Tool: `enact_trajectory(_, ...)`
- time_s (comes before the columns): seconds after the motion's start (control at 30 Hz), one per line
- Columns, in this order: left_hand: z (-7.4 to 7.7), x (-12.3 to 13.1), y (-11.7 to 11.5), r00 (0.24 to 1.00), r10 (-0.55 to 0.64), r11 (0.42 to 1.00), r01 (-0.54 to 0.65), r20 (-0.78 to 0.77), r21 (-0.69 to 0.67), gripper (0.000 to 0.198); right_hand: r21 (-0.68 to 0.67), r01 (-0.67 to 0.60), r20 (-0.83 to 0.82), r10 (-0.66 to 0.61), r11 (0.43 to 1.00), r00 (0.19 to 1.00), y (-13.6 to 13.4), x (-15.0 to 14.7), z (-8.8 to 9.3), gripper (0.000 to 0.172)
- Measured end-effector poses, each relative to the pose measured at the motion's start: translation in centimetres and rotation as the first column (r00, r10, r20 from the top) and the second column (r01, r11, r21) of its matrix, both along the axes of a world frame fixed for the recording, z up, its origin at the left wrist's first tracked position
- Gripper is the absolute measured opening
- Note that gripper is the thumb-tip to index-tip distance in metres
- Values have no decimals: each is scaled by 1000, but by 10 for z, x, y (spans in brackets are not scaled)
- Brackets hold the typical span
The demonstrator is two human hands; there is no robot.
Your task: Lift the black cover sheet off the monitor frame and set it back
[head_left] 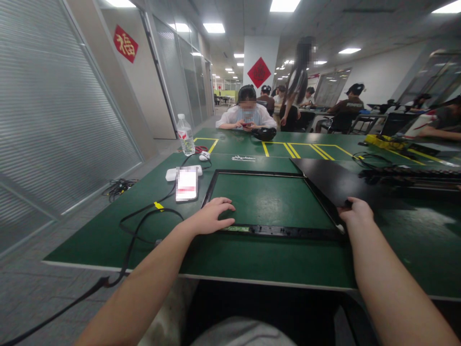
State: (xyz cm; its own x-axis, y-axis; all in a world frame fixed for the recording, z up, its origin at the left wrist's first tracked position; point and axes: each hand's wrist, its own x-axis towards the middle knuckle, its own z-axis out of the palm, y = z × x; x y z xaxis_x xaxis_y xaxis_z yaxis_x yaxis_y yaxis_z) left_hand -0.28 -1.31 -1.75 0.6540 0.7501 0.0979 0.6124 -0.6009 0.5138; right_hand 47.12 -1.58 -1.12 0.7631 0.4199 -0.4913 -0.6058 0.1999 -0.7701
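Pressing flat with fingers spread, the left hand (pixel 213 216) sits at seven o'clock on the black frame (pixel 288 232). The right hand (pixel 355 210) grips the black panel (pixel 331 182) at four o'clock, with bare table (pixel 414 235) beyond.

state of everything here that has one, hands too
frame: flat on table, nothing in it
panel: overlaps frame's right corner
phone: face up, screen lit
bottle: upright, capped
left hand: open, resting on frame
right hand: gripping panel's near corner

A matt black panel (pixel 334 182) and plastic-looking black frame (pixel 268 230) lie on smooth green table (pixel 108 235).
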Motion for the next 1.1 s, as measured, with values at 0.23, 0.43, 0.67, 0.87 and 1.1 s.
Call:
enact_trajectory(0.23, 0, -1, 0, 1000, -2, 1000, 2, -7, -4, 44, -9, -9, -47, 8, 1000, 999, -2, -3, 1, 26)
enact_trajectory(0.43, 0, 0, -1, 1000, 1, 1000, -1, -11, 1, 44, 10, -36, -57, 37, 999, 998, 0, 0, -1, 34)
enact_trajectory(0.67, -2, 0, 1, 1000, 3, 1000, -3, -4, 8, 45, 3, -16, -47, 16, 1000, 999, 2, 3, -5, 25)
enact_trajectory(0.87, -1, 0, 0, 1000, 5, 1000, -5, -12, -7, 46, 1, -11, -33, 11, 1000, 999, 4, 5, -8, 19)
enact_trajectory(1.1, 0, 0, 0, 1000, 1, 1000, -1, -5, -3, 46, 8, -13, -11, 13, 1000, 1000, 6, 4, -11, 20)
